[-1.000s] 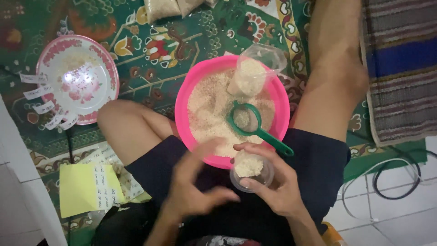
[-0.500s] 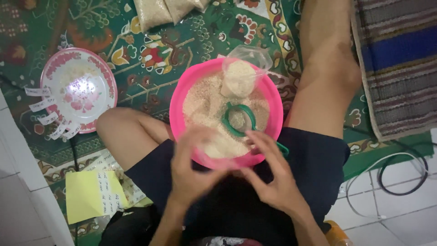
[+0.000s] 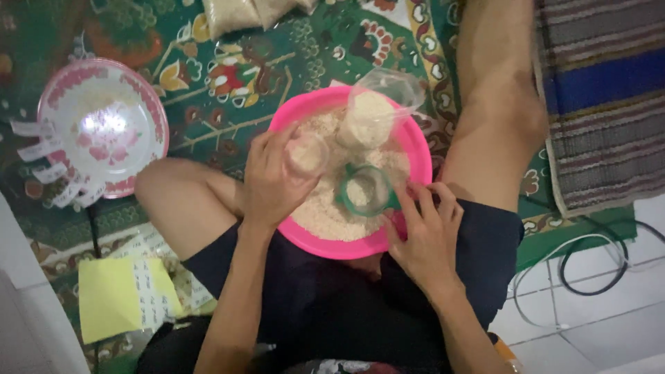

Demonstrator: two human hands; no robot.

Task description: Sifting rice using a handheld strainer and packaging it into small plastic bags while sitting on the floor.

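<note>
Filling step: left hand (image 3: 273, 181) grips small clear cup (image 3: 307, 154) over pink basin (image 3: 414, 149); right hand (image 3: 428, 232) fingers loosely curled on green scoop (image 3: 365, 190); next, level scooping

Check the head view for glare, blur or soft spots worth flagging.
Head view: a bright glare patch washes out the middle of the pink-patterned plate; the left hand and the small cup it holds look slightly soft; the pink bowl is evenly lit; the floor tiles are pale but readable.
</note>
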